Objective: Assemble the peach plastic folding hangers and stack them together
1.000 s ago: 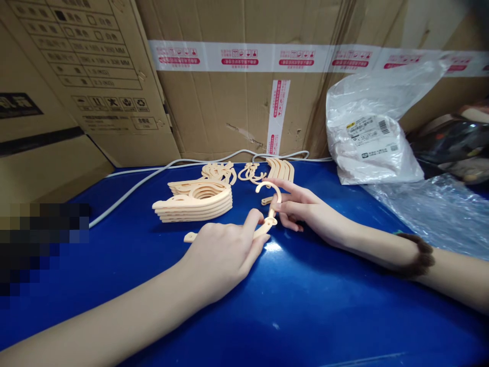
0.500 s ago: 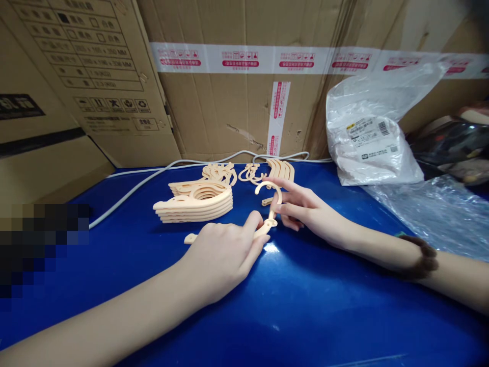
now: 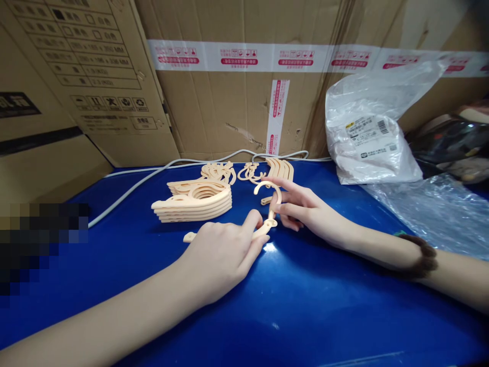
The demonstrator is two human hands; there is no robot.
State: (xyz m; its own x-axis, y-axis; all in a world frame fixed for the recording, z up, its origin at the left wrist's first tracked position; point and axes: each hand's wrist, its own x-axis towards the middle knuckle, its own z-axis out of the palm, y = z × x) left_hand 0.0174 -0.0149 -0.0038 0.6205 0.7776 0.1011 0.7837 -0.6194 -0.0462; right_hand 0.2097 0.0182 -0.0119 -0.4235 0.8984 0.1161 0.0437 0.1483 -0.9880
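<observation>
My left hand (image 3: 225,257) is closed around a cream plastic hanger arm (image 3: 261,232), one end poking out past the far side of the knuckles. A matching curved hanger hook (image 3: 279,196) stands upright in my right hand (image 3: 307,204), pinched between thumb and fingers. The hook's base meets the tip of the arm; whether they are locked together I cannot tell. Behind my right fingertips lies another small cream piece (image 3: 266,201), partly hidden. Left of the hands is a neat stack of cream hanger pieces (image 3: 194,210).
Loose hooks (image 3: 217,172) and a row of curved hanger arms (image 3: 281,169) lie at the back of the blue tabletop (image 3: 305,306). A white cable (image 3: 133,193) runs behind them. Cardboard boxes (image 3: 229,107) wall the rear. Plastic bags (image 3: 374,137) sit at right.
</observation>
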